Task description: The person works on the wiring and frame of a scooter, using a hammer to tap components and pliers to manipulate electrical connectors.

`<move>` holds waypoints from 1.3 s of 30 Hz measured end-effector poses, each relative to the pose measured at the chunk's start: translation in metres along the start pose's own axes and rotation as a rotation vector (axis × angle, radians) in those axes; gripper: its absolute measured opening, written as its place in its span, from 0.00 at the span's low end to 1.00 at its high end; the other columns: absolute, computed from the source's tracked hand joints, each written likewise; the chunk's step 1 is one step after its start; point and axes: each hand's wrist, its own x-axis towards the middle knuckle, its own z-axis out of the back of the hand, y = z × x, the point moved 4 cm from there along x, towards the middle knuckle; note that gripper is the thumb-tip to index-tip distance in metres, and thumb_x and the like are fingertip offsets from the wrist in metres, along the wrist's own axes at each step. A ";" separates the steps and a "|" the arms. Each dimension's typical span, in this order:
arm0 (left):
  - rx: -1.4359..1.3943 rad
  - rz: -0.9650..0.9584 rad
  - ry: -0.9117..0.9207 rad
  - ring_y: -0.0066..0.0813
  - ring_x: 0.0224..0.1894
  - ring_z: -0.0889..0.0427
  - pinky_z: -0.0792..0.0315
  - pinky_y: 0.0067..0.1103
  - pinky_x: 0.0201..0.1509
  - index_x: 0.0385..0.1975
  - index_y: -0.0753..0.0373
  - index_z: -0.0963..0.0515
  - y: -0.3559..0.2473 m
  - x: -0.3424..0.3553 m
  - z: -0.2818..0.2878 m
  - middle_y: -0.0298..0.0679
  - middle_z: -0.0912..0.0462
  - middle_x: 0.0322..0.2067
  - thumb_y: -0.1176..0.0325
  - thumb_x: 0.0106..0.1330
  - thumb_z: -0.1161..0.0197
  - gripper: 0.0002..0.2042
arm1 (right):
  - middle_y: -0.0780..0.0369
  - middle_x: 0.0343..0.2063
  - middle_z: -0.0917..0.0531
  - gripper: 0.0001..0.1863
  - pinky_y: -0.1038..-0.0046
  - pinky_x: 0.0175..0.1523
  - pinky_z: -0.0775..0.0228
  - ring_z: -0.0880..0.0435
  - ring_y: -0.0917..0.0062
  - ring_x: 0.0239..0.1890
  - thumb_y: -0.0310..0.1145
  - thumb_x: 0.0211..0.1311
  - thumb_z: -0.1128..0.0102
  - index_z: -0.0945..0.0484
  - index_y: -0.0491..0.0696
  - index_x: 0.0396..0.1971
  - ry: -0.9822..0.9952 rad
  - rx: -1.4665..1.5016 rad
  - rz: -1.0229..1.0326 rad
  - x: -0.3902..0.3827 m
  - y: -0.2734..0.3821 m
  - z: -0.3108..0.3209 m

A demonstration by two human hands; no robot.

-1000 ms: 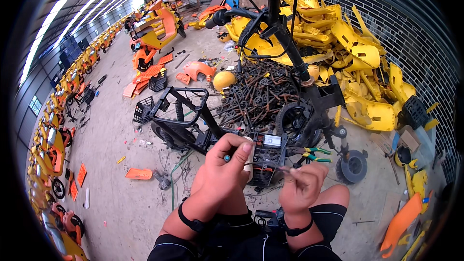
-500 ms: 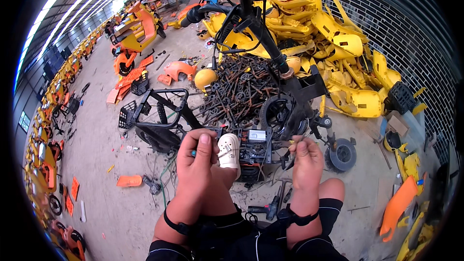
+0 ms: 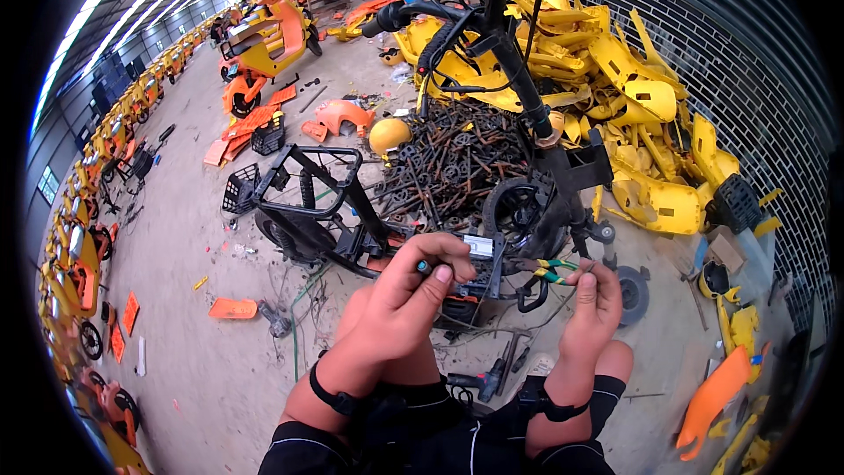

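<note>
My right hand is closed around the ends of green-and-yellow handled pliers, whose dark jaws point left toward the scooter frame. My left hand, fingers curled in, grips a small dark cylindrical piece with a teal end; its exact kind is unclear. Both hands hover over the stripped black scooter frame, in front of my knees. Its open middle holds a silver-labelled box and loose cables. The steering column rises beyond my right hand.
A power drill lies on the floor between my legs. Beyond the frame stands a heap of rusty metal parts, with a pile of yellow panels to its right. An orange panel lies at the right; parked scooters line the left.
My left hand has moved right and turned inward, still gripping the small piece. My right hand has shifted right and slightly down; the pliers' handles now show spread apart. The view has shifted slightly.
</note>
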 end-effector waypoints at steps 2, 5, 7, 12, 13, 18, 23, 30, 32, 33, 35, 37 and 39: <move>0.001 -0.079 0.023 0.26 0.48 0.21 0.29 0.24 0.56 0.57 0.67 0.32 -0.004 0.000 -0.004 0.42 0.19 0.43 0.77 0.77 0.51 0.12 | 0.64 0.37 0.19 0.10 0.76 0.54 0.32 0.23 0.81 0.41 0.29 0.75 0.43 0.21 0.39 0.49 -0.006 -0.005 0.045 0.002 0.003 0.004; 0.036 -0.164 0.096 0.30 0.53 0.20 0.30 0.26 0.62 0.62 0.67 0.39 -0.005 0.001 -0.007 0.46 0.18 0.46 0.79 0.78 0.54 0.15 | 0.62 0.39 0.18 0.11 0.78 0.52 0.29 0.21 0.82 0.41 0.29 0.76 0.44 0.22 0.38 0.49 0.017 -0.076 0.012 0.004 -0.001 0.014; 0.049 -0.179 0.088 0.31 0.50 0.19 0.29 0.28 0.60 0.61 0.67 0.39 -0.008 0.005 -0.015 0.47 0.17 0.43 0.78 0.77 0.52 0.16 | 0.63 0.38 0.17 0.10 0.78 0.50 0.29 0.20 0.82 0.40 0.29 0.75 0.42 0.21 0.39 0.49 0.035 -0.106 -0.074 0.004 -0.006 0.010; 0.034 -0.126 0.074 0.35 0.50 0.19 0.28 0.29 0.57 0.56 0.62 0.43 -0.013 0.005 -0.031 0.53 0.18 0.46 0.75 0.78 0.52 0.12 | 0.61 0.33 0.15 0.10 0.78 0.43 0.26 0.17 0.81 0.36 0.28 0.73 0.42 0.20 0.38 0.47 0.146 -0.494 -0.217 0.006 -0.037 0.012; -0.024 -0.153 0.075 0.38 0.52 0.19 0.28 0.31 0.59 0.54 0.61 0.44 -0.011 0.006 -0.032 0.56 0.18 0.49 0.76 0.78 0.52 0.11 | 0.58 0.31 0.13 0.10 0.75 0.42 0.24 0.14 0.76 0.34 0.29 0.71 0.39 0.20 0.40 0.47 0.129 -0.584 -0.254 0.007 -0.053 0.016; -0.033 -0.149 0.172 0.46 0.59 0.20 0.31 0.37 0.66 0.49 0.64 0.38 -0.007 0.012 -0.043 0.60 0.20 0.55 0.76 0.78 0.51 0.06 | 0.54 0.31 0.12 0.12 0.60 0.42 0.22 0.13 0.56 0.35 0.34 0.65 0.37 0.19 0.48 0.46 0.175 -1.125 -0.297 0.005 -0.097 0.082; 0.228 -0.110 0.349 0.40 0.60 0.19 0.29 0.32 0.67 0.58 0.68 0.28 -0.014 0.019 -0.047 0.52 0.16 0.53 0.72 0.78 0.46 0.14 | 0.56 0.28 0.12 0.17 0.66 0.39 0.23 0.12 0.69 0.30 0.30 0.65 0.37 0.23 0.43 0.52 -0.042 -0.954 -0.344 0.009 -0.109 0.176; 0.033 0.022 0.408 0.26 0.45 0.19 0.27 0.23 0.54 0.65 0.67 0.32 -0.022 0.037 -0.065 0.40 0.17 0.38 0.73 0.80 0.52 0.17 | 0.56 0.32 0.12 0.21 0.77 0.30 0.25 0.15 0.76 0.25 0.28 0.67 0.38 0.29 0.35 0.55 -0.166 -0.520 -0.756 -0.036 -0.159 0.236; 0.016 0.005 0.463 0.27 0.47 0.19 0.27 0.24 0.55 0.64 0.67 0.34 -0.023 0.040 -0.076 0.41 0.17 0.40 0.76 0.79 0.54 0.16 | 0.52 0.37 0.12 0.24 0.72 0.37 0.21 0.12 0.71 0.31 0.31 0.65 0.36 0.30 0.35 0.56 -0.218 -0.577 -0.854 -0.050 -0.171 0.253; 0.016 0.017 0.473 0.28 0.48 0.19 0.27 0.24 0.55 0.62 0.68 0.34 -0.021 0.042 -0.077 0.41 0.17 0.40 0.77 0.79 0.54 0.15 | 0.50 0.39 0.13 0.25 0.70 0.41 0.21 0.12 0.68 0.35 0.33 0.65 0.35 0.30 0.34 0.56 -0.218 -0.828 -0.644 -0.044 -0.176 0.265; 0.044 0.063 0.480 0.29 0.48 0.19 0.27 0.25 0.55 0.60 0.68 0.35 -0.010 0.043 -0.078 0.42 0.17 0.41 0.77 0.79 0.54 0.13 | 0.46 0.44 0.15 0.28 0.67 0.49 0.21 0.12 0.64 0.43 0.35 0.64 0.34 0.31 0.33 0.57 -0.182 -1.285 -0.221 -0.036 -0.164 0.246; -0.011 0.132 0.439 0.32 0.51 0.19 0.27 0.27 0.60 0.52 0.67 0.36 0.005 0.043 -0.075 0.45 0.17 0.43 0.77 0.80 0.54 0.07 | 0.43 0.51 0.18 0.31 0.64 0.60 0.26 0.16 0.58 0.53 0.38 0.62 0.32 0.30 0.35 0.59 -0.136 -1.032 -0.437 -0.017 -0.141 0.218; -0.049 0.072 0.410 0.24 0.47 0.19 0.26 0.21 0.51 0.50 0.66 0.35 0.012 0.045 -0.075 0.43 0.15 0.43 0.76 0.79 0.52 0.05 | 0.44 0.52 0.19 0.31 0.63 0.60 0.27 0.17 0.57 0.54 0.38 0.61 0.32 0.29 0.38 0.59 -0.057 -0.831 -0.471 -0.004 -0.140 0.208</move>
